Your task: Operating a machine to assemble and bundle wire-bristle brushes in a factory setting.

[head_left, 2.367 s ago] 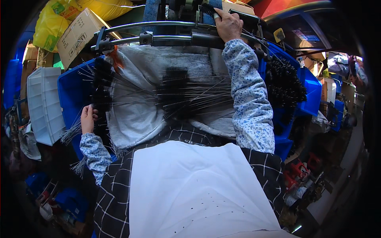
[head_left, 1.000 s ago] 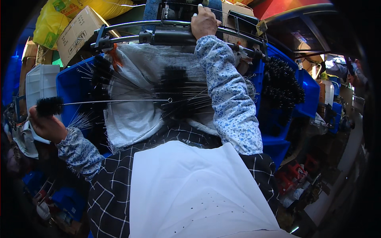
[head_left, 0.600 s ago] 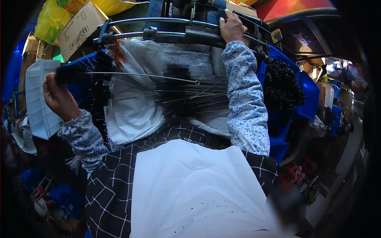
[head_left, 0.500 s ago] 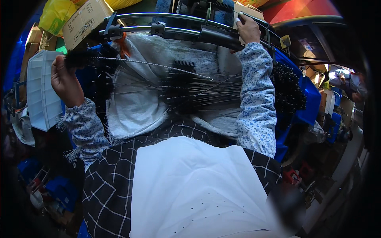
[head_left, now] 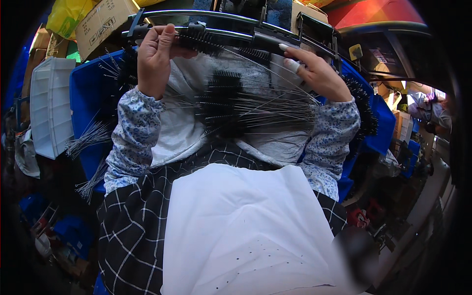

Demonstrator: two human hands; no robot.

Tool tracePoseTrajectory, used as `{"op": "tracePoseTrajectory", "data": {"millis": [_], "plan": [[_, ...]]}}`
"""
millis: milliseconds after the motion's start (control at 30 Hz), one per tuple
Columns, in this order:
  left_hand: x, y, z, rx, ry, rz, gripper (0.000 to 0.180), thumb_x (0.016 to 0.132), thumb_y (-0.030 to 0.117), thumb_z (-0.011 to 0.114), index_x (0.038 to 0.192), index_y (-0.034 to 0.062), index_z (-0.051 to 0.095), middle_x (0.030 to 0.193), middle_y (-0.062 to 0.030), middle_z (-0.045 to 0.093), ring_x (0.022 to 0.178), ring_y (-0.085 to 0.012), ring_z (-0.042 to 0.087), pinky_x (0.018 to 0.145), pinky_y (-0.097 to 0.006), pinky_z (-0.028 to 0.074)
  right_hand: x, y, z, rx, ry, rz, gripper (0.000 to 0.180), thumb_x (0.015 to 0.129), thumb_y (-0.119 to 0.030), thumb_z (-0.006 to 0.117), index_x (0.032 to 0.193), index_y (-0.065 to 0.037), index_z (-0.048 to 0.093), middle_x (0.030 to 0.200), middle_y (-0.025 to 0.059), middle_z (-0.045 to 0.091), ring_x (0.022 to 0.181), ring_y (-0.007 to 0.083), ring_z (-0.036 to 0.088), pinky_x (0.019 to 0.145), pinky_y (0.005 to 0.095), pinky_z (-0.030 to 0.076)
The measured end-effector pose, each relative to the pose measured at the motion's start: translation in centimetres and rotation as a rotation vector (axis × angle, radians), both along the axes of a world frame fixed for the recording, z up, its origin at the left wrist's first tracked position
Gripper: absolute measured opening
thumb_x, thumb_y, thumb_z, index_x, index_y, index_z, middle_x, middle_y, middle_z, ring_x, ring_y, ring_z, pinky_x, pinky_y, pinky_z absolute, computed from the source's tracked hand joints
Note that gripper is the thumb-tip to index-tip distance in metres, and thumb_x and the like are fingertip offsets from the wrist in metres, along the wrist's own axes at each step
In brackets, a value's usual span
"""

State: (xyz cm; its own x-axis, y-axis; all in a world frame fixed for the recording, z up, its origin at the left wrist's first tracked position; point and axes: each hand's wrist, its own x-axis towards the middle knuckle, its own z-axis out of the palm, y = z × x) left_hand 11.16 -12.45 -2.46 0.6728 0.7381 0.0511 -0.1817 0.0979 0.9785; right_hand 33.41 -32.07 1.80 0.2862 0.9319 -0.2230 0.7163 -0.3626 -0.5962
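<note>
My left hand (head_left: 156,61) is closed on a black-bristled twisted-wire brush (head_left: 199,43), thumb on top, in front of the metal rails. The brush's bare wire stem slants right and down, passing under my right hand (head_left: 317,73). That hand has a white wrap on one finger, and its thumb and forefinger close at the end of a second, shorter-looking strip of black bristles (head_left: 255,53). Across my lap, on a pale cloth (head_left: 177,132), lies a bundle of similar brushes (head_left: 221,98), their thin wire stems fanned to the right.
A machine with chrome rails (head_left: 216,19) spans the far side. Blue bins (head_left: 81,93) stand at both sides, with wire stems (head_left: 91,137) sticking out at left. A white ribbed tray (head_left: 46,108), a cardboard box (head_left: 103,27) and a yellow bag (head_left: 69,19) are farther left.
My left hand has moved right and up with its brush, to the rails. My right hand has come back from the machine, nearer to me, with bristles now at its fingertips.
</note>
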Motion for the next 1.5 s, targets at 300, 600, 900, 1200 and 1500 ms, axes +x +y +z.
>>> {"op": "tracePoseTrajectory", "data": {"millis": [300,600,900,1200,1500], "plan": [[-6.2,0.9,-3.2,0.121,0.307,0.185,0.034,0.088,0.035,0.032,0.093,0.0033,0.043,0.072,-0.0054,0.055,0.061,-0.0101,0.053,0.058,-0.019,0.042,-1.6,6.0,-6.2,0.421,-0.455,-0.387,0.023,0.081,-0.020,0.044,0.098,-0.011,0.056,0.077,0.0093,0.059,0.071,0.0268,0.055,0.065,0.0362,0.044],[-22.5,5.6,-10.7,0.046,1.019,0.127,0.026,0.082,0.026,0.048,0.088,0.0010,0.050,0.069,-0.0030,0.052,0.056,-0.0070,0.045,0.050,-0.020,0.037,6.0,6.6,-9.6,0.185,-0.748,-0.511,0.026,0.081,-0.027,0.044,0.104,-0.023,0.056,0.086,0.0030,0.060,0.085,0.0219,0.049,0.077,0.0371,0.033],[-23.5,7.4,-12.5,-0.011,1.031,0.074,0.025,0.083,0.029,0.048,0.086,0.0044,0.051,0.064,0.0008,0.050,0.051,-0.0042,0.038,0.047,-0.018,0.032,6.9,8.4,-9.3,0.168,-0.740,-0.429,0.036,0.077,-0.010,0.035,0.106,-0.022,0.052,0.102,0.0024,0.052,0.104,0.0217,0.038,0.087,0.0471,0.024],[-15.9,4.8,-4.8,0.175,0.471,0.450,0.025,0.084,0.030,0.046,0.090,0.0053,0.048,0.071,-0.0018,0.053,0.066,-0.0091,0.051,0.060,-0.021,0.040,7.2,5.6,-10.0,0.166,-0.891,-0.581,0.047,0.075,-0.030,0.050,0.117,-0.010,0.042,0.112,0.0094,0.046,0.104,0.0293,0.037,0.086,0.0442,0.026],[-13.4,9.4,-5.4,0.351,0.712,0.548,0.028,0.085,0.029,0.043,0.090,0.0019,0.050,0.076,-0.0042,0.056,0.065,-0.0112,0.053,0.061,-0.022,0.043,6.2,6.8,-11.2,0.299,-0.602,-0.624,0.036,0.076,-0.021,0.053,0.109,-0.009,0.050,0.106,0.0095,0.052,0.099,0.0245,0.049,0.083,0.0412,0.035]]}}
